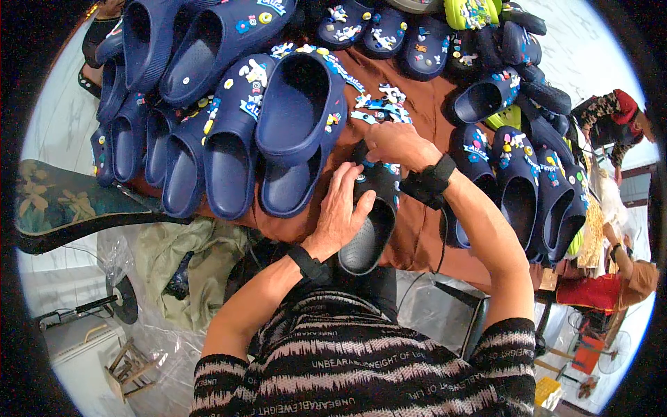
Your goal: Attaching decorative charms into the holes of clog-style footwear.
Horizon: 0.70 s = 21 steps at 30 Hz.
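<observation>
A black clog (368, 240) lies in front of me at the cloth's near edge, its heel toward me. Small charms sit on its upper. My left hand (339, 212) grips its left side, with the thumb near the foot opening. Over the toe end, the fingers of my right hand (399, 146) are curled closed; whatever they pinch is hidden. Just beyond them lies a small pile of loose blue and white charms (389, 101). Close on the left, a navy clog (295, 104) with charms rests on top of another.
Navy clogs (229, 167) crowd the left, and more clogs (517, 181) stand on the right and far side. Brown cloth (420, 240) covers the table. A dark patterned chair (76, 205) is at left. Other people (618, 125) are at the far right. A cable (445, 236) hangs near my right wrist.
</observation>
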### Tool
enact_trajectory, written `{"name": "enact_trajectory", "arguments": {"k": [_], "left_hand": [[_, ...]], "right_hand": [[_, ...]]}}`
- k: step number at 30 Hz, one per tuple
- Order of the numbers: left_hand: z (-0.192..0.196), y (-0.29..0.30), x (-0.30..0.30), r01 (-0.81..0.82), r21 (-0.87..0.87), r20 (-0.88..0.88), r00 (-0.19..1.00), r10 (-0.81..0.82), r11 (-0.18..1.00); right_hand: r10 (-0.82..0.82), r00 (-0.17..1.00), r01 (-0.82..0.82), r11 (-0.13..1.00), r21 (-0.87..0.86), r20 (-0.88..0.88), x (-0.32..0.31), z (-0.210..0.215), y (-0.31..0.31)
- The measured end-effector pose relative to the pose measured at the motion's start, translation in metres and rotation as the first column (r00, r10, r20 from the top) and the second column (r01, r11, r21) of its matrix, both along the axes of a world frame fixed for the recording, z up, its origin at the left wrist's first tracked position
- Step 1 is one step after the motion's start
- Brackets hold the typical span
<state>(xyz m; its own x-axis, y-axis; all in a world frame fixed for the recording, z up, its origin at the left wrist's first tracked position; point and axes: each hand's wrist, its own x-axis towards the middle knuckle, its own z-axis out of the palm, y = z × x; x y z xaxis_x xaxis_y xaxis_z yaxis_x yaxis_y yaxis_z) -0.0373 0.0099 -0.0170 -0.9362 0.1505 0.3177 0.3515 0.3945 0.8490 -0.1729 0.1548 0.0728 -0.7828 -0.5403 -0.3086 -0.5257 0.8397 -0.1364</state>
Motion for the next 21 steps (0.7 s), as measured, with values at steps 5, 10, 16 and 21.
{"name": "enact_trajectory", "arguments": {"k": [5, 10, 16, 21], "left_hand": [[-0.002, 0.000, 0.000, -0.012, -0.011, -0.005, 1.000, 0.012, 1.000], [-0.008, 0.003, -0.003, -0.037, -0.031, -0.031, 0.999, 0.036, 0.999], [-0.002, 0.000, -0.001, 0.010, 0.018, -0.025, 1.000, -0.009, 1.000], [0.001, 0.001, -0.001, 0.006, 0.016, -0.013, 1.000, -0.006, 1.000]], "right_hand": [[0.033, 0.997, -0.025, 0.995, 0.094, -0.076, 0.000, -0.007, 0.001], [0.037, 0.992, -0.014, 0.983, 0.184, -0.124, 0.011, -0.014, -0.001], [-0.097, 0.995, 0.095, 0.985, -0.147, -0.004, 0.017, 0.001, 0.017], [-0.070, 0.998, 0.065, 0.872, -0.485, 0.008, 0.027, -0.018, 0.027]]}}
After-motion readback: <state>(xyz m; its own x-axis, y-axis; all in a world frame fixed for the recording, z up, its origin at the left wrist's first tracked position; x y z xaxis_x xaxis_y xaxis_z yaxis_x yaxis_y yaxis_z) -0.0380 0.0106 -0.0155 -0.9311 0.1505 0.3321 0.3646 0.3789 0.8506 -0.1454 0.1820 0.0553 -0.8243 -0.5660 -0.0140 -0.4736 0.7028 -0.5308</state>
